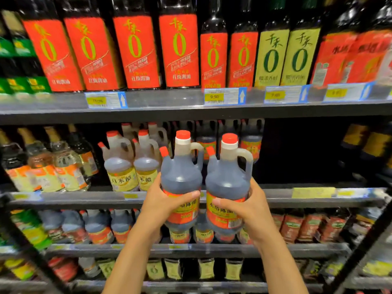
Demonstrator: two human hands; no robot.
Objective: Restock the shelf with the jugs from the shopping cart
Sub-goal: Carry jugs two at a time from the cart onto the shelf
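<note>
Two bare forearms reach up from the bottom of the view toward a supermarket shelf. Each hand clasps one jug around its lower body. The left hand [161,206] wraps the left jug [180,172] with its thumb lying across the red and yellow label. The right hand [248,209] grips the right jug [227,179] the same way. Both jugs stand upright, close side by side, each filled with dark liquid and topped by a red cap, a small red spout and a pale handle on its right. They are held in the air just in front of the middle shelf [84,198], their bases hanging below its front edge.

On that shelf, just left of the held jugs, stand pale vinegar jugs [122,166] with yellow labels, and further left, clear bottles [63,166]. Deeper in, behind the held pair, sit matching dark jugs [250,143]. To the right the shelf falls into a dark gap [297,155].

Below, a lower shelf carries more dark jugs [97,228]. Above, the upper shelf holds tall dark bottles with red labels [135,49], two with yellow-green labels [271,56], and price tags [224,96] along its edge.
</note>
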